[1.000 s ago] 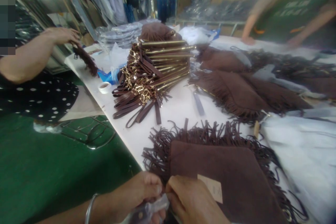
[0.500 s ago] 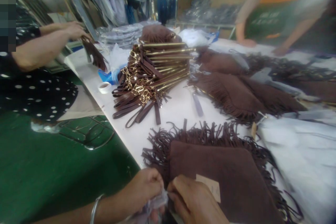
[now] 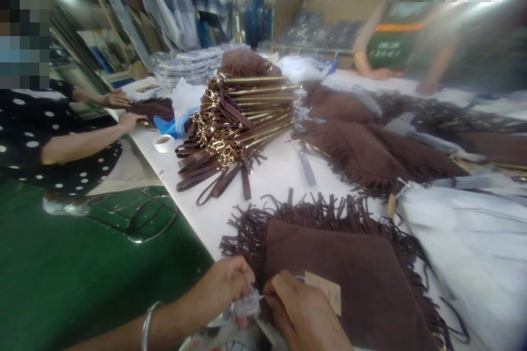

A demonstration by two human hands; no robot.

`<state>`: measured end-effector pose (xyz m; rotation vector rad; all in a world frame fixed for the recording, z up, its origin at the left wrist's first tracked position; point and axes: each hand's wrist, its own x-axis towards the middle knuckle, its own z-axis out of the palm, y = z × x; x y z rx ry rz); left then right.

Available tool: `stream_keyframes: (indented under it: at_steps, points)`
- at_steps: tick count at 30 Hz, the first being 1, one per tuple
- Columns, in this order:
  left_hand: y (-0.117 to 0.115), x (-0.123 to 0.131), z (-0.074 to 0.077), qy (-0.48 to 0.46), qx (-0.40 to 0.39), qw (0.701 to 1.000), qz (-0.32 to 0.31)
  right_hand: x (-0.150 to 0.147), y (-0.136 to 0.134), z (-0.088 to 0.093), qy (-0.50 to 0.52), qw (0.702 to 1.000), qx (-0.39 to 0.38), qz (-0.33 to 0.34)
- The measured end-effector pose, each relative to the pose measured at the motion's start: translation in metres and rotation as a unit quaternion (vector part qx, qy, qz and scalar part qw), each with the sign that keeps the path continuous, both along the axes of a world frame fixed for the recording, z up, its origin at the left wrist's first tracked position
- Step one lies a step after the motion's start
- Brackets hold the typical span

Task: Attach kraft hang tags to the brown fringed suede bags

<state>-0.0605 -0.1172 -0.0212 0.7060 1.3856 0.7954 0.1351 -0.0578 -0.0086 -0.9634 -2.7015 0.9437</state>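
Observation:
My left hand (image 3: 224, 285) and my right hand (image 3: 302, 312) meet at the near edge of the white table (image 3: 280, 173). Both pinch a small crumpled clear plastic wrapper (image 3: 246, 305) between fingertips. They work at the near corner of a brown suede fringed bag (image 3: 349, 269), which lies flat in front of me. A pale paper tag (image 3: 327, 292) rests on the bag just beyond my right hand. A metal bangle sits on my left wrist.
A tall stack of brown straps with gold bars and clasps (image 3: 239, 120) stands mid-table. More fringed bags (image 3: 370, 148) lie to the right, pale dust bags (image 3: 473, 241) at near right. A person in polka dots (image 3: 61, 142) works at left; another person leans on the far end. A tape roll (image 3: 163, 142) lies near the edge.
The person at left lowered their hands and the brown piece onto the table. My hands stay together on the wrapper, which is now more crumpled. The view tilted slightly.

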Motion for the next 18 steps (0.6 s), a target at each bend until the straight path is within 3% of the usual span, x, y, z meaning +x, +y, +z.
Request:
stream_keyframes:
  at_steps: [5,12,18]
  points:
    - [0.0,0.0,0.006,-0.055,-0.024,0.997,-0.042,-0.001,-0.001,0.001,-0.006,1.0,0.006,0.005]
    - [0.002,0.001,0.005,-0.026,-0.061,0.997,-0.044,-0.002,0.0,-0.004,0.003,1.0,0.016,0.01]
    - [0.0,-0.006,0.014,-0.034,-0.073,0.994,-0.07,-0.001,0.0,-0.008,0.01,1.0,0.022,0.007]
